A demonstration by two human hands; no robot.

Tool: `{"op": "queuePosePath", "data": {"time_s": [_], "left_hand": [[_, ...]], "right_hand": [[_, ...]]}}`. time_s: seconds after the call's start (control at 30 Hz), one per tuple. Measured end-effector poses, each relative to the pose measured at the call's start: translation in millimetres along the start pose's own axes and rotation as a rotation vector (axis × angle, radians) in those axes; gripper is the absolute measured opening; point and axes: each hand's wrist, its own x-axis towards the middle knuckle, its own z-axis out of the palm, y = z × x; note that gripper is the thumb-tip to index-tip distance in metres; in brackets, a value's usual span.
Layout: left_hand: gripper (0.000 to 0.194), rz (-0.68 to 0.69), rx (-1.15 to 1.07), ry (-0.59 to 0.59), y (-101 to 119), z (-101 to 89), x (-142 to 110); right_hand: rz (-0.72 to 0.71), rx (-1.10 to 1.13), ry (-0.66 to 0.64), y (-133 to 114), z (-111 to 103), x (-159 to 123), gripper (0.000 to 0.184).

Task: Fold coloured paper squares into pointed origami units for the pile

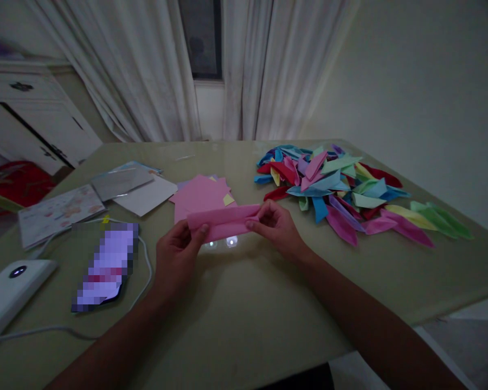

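From the head view, I see a person holding a folded pink paper strip (223, 223) just over the near edge of a stack of pink paper sheets (203, 196). The left hand (178, 246) pinches one end, thumb in front and the other fingers curled behind. The right hand (278, 227) pinches the opposite end between thumb and forefinger, the rest curled in. Gripped at both ends like that, the long fold presumably stays straight and the middle free from sagging.

The stack lies straight ahead, probably so that a sheet is within easy reach. To the right spreads a heap of folded paper pieces (325, 184) in many colours, apparently kept aside so the near part of the surface (244, 319) leaves elbow room.

Over on the left, a phone (108, 265) lies face up, its lit screen blurred out, perhaps for glancing at. A white power bank (16, 292) sits beside it with a white cable (148, 260) looping around the phone, likely for charging, though I can't make out the plug. A flower-printed booklet (61, 214) rests beyond them.
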Motion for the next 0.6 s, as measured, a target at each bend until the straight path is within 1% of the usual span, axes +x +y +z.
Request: {"op": "queuePosePath", "data": {"time_s": [0.1,0.2,0.23,0.33,0.37,0.4,0.43,0.53,0.57,0.6], "left_hand": [[0.037,-0.068,-0.022,-0.011,0.4,0.4,-0.8],[0.036,-0.093,-0.016,-0.007,-0.3,0.2,-1.2],[0.035,-0.092,-0.003,-0.001,-0.8,-0.1,-1.1],[0.033,-0.09,0.01,0.014,-2.9,-1.4,-0.7],[0.032,-0.085,0.009,0.016,-3.6,-1.8,-0.6],[0.033,-0.077,0.013,0.014,-4.2,-2.0,-0.5],[0.033,-0.063,0.023,0.009,-4.6,-2.1,-0.6],[0.033,-0.005,0.067,-0.023,-5.5,-2.1,-0.5],[0.033,0.011,0.077,-0.033,-5.7,-2.0,-0.2],[0.033,0.024,0.081,-0.038,-5.8,-1.9,0.2]], "right_hand": [[0.041,0.089,0.01,0.6,-0.2,1.5,0.055],[0.085,0.127,-0.004,-1.1,-0.1,1.5,0.057],[0.102,0.13,-0.02,-2.4,0.1,1.0,0.06],[0.146,0.128,-0.109,-7.1,1.6,-0.9,0.076],[0.153,0.121,-0.138,-8.1,2.4,-1.5,0.079],[0.153,0.111,-0.155,-8.5,3.1,-1.8,0.078],[0.145,0.096,-0.157,-8.3,3.7,-2.0,0.071],[0.101,-0.007,-0.098,-5.3,3.7,-1.0,0.036],[0.086,-0.053,-0.079,-4.2,3.0,-0.5,0.029],[0.073,-0.095,-0.066,-3.2,2.1,0.0,0.026]]}}
